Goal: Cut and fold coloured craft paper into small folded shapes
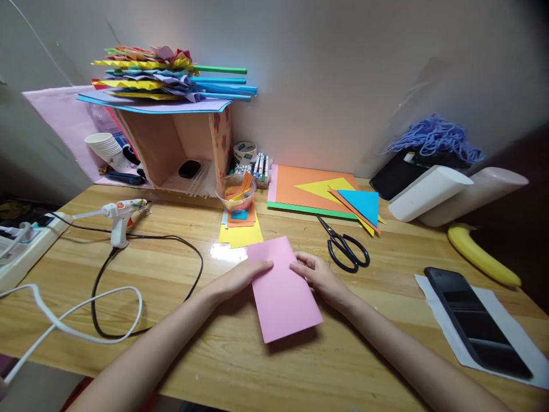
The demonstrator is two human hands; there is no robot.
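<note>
A pink sheet of paper (285,297), shaped as an upright rectangle, is held between both hands above the wooden table. My left hand (246,273) grips its left edge, thumb on top and the other fingers hidden beneath. On the right edge, my right hand (316,274) pinches the paper with its thumb, the fingers curled behind. Black-handled scissors (343,246) lie just beyond my right hand. Yellow and orange paper pieces (242,234) lie beyond the pink sheet, beside a clear bowl (235,194) of paper strips.
At the left are a glue gun (120,220), its looping cable and a white power strip (32,257). Paper flowers (146,74) top an open box (171,143). Coloured sheets (291,186) lie at the back; a banana (482,257) and phone (476,320) are at right.
</note>
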